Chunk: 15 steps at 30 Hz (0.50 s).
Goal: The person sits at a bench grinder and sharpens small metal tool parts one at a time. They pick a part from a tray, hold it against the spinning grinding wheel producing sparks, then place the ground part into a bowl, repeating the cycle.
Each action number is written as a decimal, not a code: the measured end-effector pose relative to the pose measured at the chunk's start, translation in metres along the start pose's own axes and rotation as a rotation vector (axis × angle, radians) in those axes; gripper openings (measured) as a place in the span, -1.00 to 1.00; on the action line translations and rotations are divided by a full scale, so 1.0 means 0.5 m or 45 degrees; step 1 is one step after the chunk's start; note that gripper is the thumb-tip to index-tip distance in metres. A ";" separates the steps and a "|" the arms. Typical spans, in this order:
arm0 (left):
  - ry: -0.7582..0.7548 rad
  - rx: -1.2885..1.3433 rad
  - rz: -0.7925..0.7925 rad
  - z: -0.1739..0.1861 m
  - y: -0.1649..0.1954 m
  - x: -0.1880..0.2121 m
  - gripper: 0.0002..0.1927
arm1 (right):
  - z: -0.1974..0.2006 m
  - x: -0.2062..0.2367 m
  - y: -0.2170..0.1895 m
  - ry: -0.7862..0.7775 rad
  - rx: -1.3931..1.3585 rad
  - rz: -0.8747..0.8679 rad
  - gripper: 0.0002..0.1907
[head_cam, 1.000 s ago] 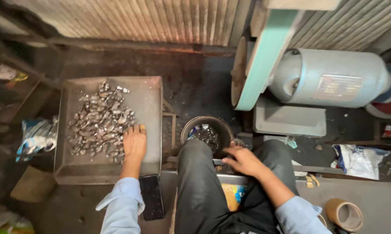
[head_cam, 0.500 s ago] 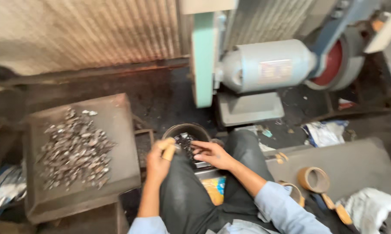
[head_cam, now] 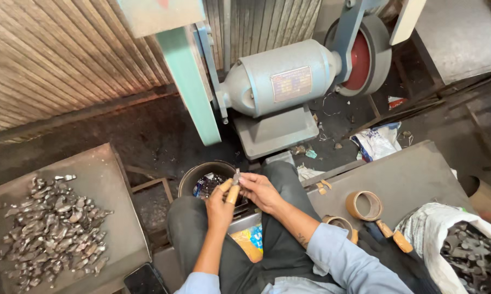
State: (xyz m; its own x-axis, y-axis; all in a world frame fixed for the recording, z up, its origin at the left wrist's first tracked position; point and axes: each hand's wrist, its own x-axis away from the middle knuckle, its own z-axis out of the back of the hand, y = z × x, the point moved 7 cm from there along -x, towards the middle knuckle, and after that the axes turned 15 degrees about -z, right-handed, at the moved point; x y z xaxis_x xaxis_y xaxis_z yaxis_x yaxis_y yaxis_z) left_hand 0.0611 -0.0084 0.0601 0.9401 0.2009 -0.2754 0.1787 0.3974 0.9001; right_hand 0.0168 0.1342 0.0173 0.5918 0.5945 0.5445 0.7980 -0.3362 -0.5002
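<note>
At frame centre, the left hand (head_cam: pixel 221 201) and right hand (head_cam: pixel 260 190) together pinch a small metal piece (head_cam: pixel 236 176) above the round bin (head_cam: pixel 193 177).

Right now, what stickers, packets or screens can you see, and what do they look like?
Label plate: on the side of the grey motor, a reddish rectangle.
Plastic packet: on the dark floor right of the motor's base, crumpled, white and blue.
Printed wrapper: between the person's knees, yellow and blue.
Phone: at the bottom edge by the metal tray, black screen, dark.
</note>
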 end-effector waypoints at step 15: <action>0.035 0.746 0.421 -0.082 -0.207 -0.195 -0.74 | -0.038 -0.167 -0.164 0.306 0.463 0.282 -0.76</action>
State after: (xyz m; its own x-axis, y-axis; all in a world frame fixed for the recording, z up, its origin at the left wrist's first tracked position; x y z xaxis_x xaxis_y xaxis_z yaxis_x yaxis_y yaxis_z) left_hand -0.0607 -0.0324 -0.0200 0.9660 0.2546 0.0447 0.0180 -0.2387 0.9709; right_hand -0.0957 0.0982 0.0256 0.7866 0.3374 0.5171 0.5837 -0.1335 -0.8009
